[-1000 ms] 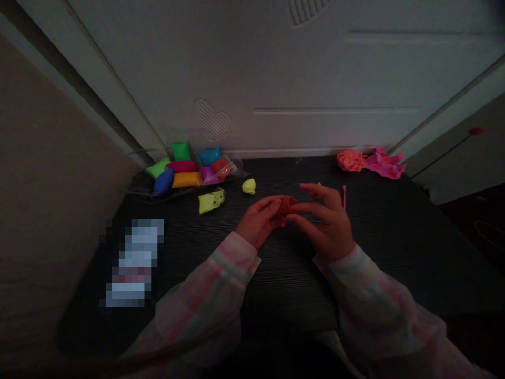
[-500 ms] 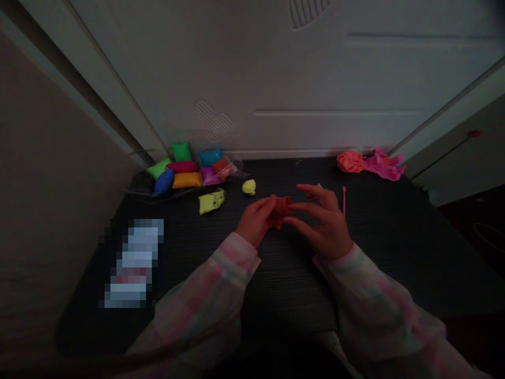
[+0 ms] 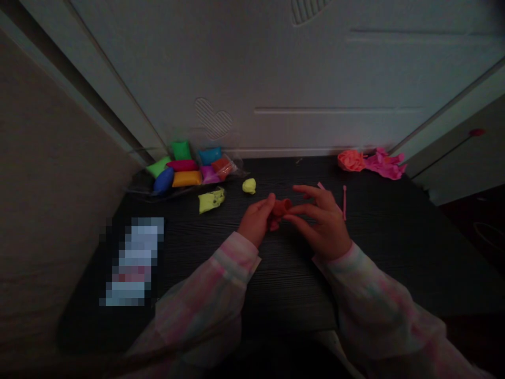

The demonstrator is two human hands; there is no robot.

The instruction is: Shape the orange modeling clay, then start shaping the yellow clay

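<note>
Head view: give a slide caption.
Left hand holds a hollow red piece, right hand at its rim, above a dark table.

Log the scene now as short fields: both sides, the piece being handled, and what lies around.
Left grip: holding the red piece, thumb on top
Right grip: thumb and forefinger at the red piece's rim; pinching or not, cannot tell
Red piece: hollow end toward the right grip
Beyond, left: yellow lump, yellow packet, bagged coloured packets
Left edge of table: pixelated device
Right: pink stick on the table
Far right: orange crumpled lump beside pink crumpled lump
Light: dim
</note>
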